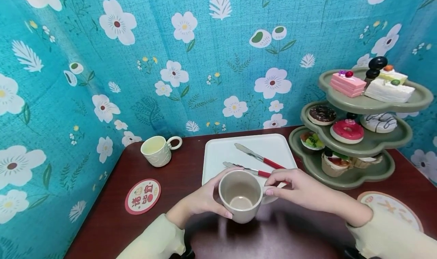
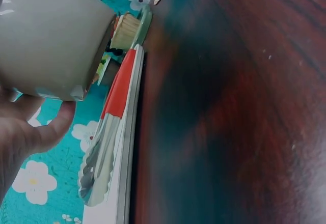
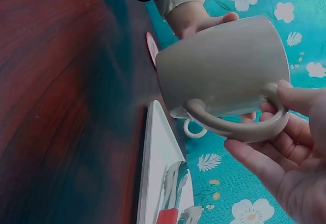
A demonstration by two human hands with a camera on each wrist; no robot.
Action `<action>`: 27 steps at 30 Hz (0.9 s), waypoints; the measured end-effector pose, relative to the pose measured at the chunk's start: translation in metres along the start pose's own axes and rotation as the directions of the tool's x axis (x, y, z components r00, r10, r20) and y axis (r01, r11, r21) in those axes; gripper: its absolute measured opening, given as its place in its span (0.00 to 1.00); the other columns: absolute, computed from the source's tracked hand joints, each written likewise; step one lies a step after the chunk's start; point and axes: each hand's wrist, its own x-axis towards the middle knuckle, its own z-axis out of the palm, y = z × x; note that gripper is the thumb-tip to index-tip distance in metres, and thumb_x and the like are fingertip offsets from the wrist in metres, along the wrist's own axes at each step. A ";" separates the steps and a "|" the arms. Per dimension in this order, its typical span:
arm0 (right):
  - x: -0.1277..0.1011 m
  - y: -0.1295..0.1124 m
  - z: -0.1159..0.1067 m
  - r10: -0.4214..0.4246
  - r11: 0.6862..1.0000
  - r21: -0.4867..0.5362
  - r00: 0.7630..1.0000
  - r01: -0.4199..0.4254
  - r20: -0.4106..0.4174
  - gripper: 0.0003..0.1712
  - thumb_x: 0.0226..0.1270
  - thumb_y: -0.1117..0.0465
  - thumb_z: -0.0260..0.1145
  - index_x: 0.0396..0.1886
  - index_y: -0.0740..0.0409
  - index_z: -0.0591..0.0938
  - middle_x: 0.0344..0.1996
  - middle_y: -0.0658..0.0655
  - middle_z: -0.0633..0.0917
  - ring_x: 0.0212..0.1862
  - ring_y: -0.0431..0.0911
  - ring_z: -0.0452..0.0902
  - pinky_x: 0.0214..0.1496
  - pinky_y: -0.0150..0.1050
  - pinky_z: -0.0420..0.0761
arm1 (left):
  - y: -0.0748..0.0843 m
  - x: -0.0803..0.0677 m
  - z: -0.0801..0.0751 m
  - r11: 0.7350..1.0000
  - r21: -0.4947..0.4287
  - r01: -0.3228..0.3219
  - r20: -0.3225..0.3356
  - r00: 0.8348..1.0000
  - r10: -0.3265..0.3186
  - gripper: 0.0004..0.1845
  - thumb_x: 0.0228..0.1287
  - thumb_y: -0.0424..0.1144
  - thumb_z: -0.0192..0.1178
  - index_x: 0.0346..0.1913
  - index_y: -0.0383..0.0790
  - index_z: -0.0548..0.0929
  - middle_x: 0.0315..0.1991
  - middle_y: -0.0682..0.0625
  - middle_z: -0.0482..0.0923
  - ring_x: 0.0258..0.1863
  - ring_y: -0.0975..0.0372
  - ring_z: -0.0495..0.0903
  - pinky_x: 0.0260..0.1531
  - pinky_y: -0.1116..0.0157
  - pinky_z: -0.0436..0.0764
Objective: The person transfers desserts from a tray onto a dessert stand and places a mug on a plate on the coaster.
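Note:
A beige mug (image 1: 240,198) is held above the table, tilted so that its inside faces the head camera; the inside looks bare. My left hand (image 1: 207,195) grips the mug's side, with the thumb low on the wall and the fingers round the far side. My right hand (image 1: 300,188) pinches the mug's large handle (image 3: 239,130) between thumb and fingers. Behind the mug lies a white tray (image 1: 218,149) bearing two pairs of tongs (image 1: 259,158) with red handles. In the left wrist view the mug hangs apart from the tabletop (image 2: 239,107).
A cream cup (image 1: 157,154) with a ring handle stands at the back left, behind a round red-rimmed coaster (image 1: 142,196). On the right rises a tiered green stand (image 1: 372,105) with cakes, donuts and tarts. Another round mat (image 1: 392,207) lies partly under my right forearm.

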 end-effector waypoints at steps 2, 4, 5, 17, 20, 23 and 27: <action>-0.002 -0.002 -0.001 0.010 1.000 0.016 1.000 -0.010 0.010 0.04 0.72 0.62 0.69 0.41 0.47 0.88 0.36 0.43 0.84 0.39 0.39 0.78 0.38 0.35 0.83 | -0.001 0.000 0.001 1.000 0.005 -0.009 0.011 1.000 0.009 0.56 0.53 0.48 0.80 0.78 0.33 0.57 0.71 0.42 0.66 0.68 0.56 0.65 0.68 0.59 0.65; -0.004 -0.004 -0.001 0.030 0.999 0.039 0.999 -0.031 0.019 0.03 0.72 0.61 0.69 0.41 0.48 0.88 0.36 0.44 0.84 0.39 0.39 0.78 0.40 0.35 0.84 | -0.001 0.000 0.002 1.000 0.011 -0.021 0.016 1.000 0.021 0.56 0.53 0.48 0.80 0.78 0.33 0.57 0.72 0.41 0.66 0.68 0.56 0.65 0.68 0.59 0.66; -0.005 -0.004 -0.002 0.039 0.998 0.042 0.999 -0.040 0.019 0.03 0.72 0.61 0.70 0.41 0.48 0.88 0.36 0.43 0.84 0.39 0.39 0.78 0.40 0.35 0.84 | -0.001 0.001 0.002 0.999 0.012 -0.030 0.021 0.999 0.030 0.56 0.54 0.47 0.80 0.78 0.33 0.57 0.72 0.41 0.65 0.69 0.56 0.65 0.68 0.58 0.66; -0.022 -0.012 0.001 0.078 0.993 -0.063 0.959 -0.099 -0.272 0.08 0.65 0.65 0.74 0.40 0.48 0.91 0.35 0.41 0.88 0.38 0.37 0.79 0.33 0.35 0.82 | 0.013 0.011 0.011 0.997 0.052 0.050 -0.001 0.999 -0.050 0.54 0.56 0.47 0.79 0.81 0.44 0.57 0.74 0.47 0.65 0.70 0.55 0.64 0.67 0.57 0.70; -0.024 -0.013 0.000 0.080 0.994 -0.051 0.952 -0.099 -0.297 0.08 0.66 0.67 0.73 0.40 0.49 0.91 0.34 0.42 0.88 0.36 0.37 0.79 0.32 0.35 0.82 | 0.018 0.010 0.012 0.997 0.038 0.070 -0.011 0.998 -0.069 0.53 0.58 0.45 0.78 0.81 0.44 0.56 0.74 0.47 0.63 0.69 0.57 0.66 0.64 0.56 0.74; -0.027 -0.014 -0.004 0.090 0.992 -0.059 0.942 -0.115 -0.324 0.09 0.66 0.67 0.73 0.42 0.50 0.91 0.35 0.43 0.89 0.35 0.38 0.80 0.31 0.35 0.82 | 0.021 0.008 0.011 0.998 0.013 0.061 -0.022 0.998 -0.060 0.52 0.61 0.43 0.76 0.81 0.41 0.55 0.75 0.43 0.61 0.70 0.55 0.67 0.61 0.54 0.77; -0.035 -0.014 -0.012 0.119 0.980 -0.107 0.919 -0.170 -0.375 0.09 0.65 0.66 0.74 0.44 0.50 0.91 0.37 0.44 0.90 0.38 0.36 0.81 0.36 0.31 0.80 | 0.026 0.005 0.006 1.000 0.002 0.021 -0.029 0.999 -0.021 0.48 0.65 0.42 0.72 0.80 0.37 0.56 0.76 0.38 0.61 0.71 0.50 0.67 0.61 0.50 0.77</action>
